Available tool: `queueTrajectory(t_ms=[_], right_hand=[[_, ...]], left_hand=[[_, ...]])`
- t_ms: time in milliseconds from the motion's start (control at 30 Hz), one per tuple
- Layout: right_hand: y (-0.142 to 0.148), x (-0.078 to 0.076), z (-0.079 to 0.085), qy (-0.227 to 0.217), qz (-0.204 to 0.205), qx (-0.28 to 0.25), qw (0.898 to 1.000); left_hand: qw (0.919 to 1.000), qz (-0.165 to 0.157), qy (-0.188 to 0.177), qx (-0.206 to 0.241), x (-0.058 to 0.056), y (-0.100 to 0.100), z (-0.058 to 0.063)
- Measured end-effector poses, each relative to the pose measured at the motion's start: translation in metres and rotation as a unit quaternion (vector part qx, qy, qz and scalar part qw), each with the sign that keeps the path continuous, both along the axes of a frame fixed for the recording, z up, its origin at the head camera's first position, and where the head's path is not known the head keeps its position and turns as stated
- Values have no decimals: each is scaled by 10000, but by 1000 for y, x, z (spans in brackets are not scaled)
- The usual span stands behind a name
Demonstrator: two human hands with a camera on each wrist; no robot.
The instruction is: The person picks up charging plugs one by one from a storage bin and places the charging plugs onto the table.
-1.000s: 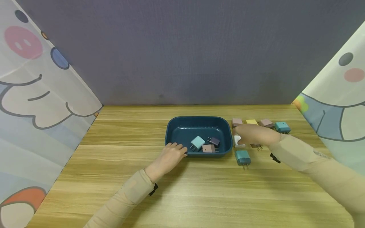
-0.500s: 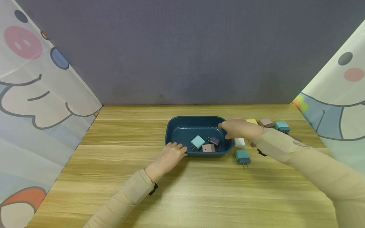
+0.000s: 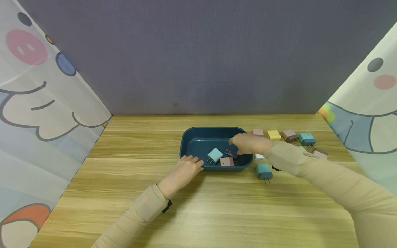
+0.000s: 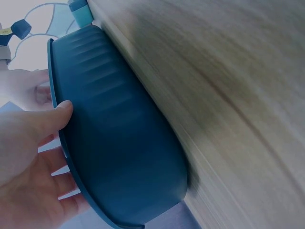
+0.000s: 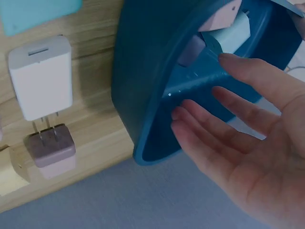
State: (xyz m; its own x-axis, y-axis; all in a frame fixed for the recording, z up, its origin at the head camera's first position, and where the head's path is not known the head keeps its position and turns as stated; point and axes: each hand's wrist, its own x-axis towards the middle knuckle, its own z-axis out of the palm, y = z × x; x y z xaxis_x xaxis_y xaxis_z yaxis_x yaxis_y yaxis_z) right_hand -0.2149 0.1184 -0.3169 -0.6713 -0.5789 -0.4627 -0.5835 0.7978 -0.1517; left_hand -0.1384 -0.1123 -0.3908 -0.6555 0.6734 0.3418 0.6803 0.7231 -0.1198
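A dark blue bin (image 3: 217, 129) stands on the wooden table. My left hand (image 3: 183, 172) grips its near rim; in the left wrist view the thumb (image 4: 63, 112) lies on the outer wall and the fingers reach inside. My right hand (image 3: 249, 144) is over the bin's right end. The right wrist view shows its fingers loosely spread, with nothing visible between them. In the bin lie a light blue charger (image 3: 215, 155), a pink charger (image 3: 227, 162) and a purple charger (image 5: 192, 50), which my right hand partly covers in the head view.
Right of the bin lie several chargers: a white charger (image 5: 43, 78), a teal charger (image 3: 264, 171), a yellow charger (image 3: 273, 134), a brown-pink charger (image 3: 289, 135) and a bright blue charger (image 3: 307, 138). My right forearm hides part of this group. A grey cloth wall (image 3: 198, 69) rises behind the table.
My right hand has moved left from above the loose chargers to over the bin's right end. Chargers behind the hand have come into sight. The left hand and bin have stayed put.
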Motion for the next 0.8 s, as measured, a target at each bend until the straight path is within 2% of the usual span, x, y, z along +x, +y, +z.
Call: queueTrajectory(t_ms=[600,800], right_hand=[[-3,-1,-22,24,132,-419,9990],[-4,-2,-29,185,301,-369,9987]], left_hand=[[9999,34,-117,-77,0,0,1],[9999,46,-115,-74,0,0,0]])
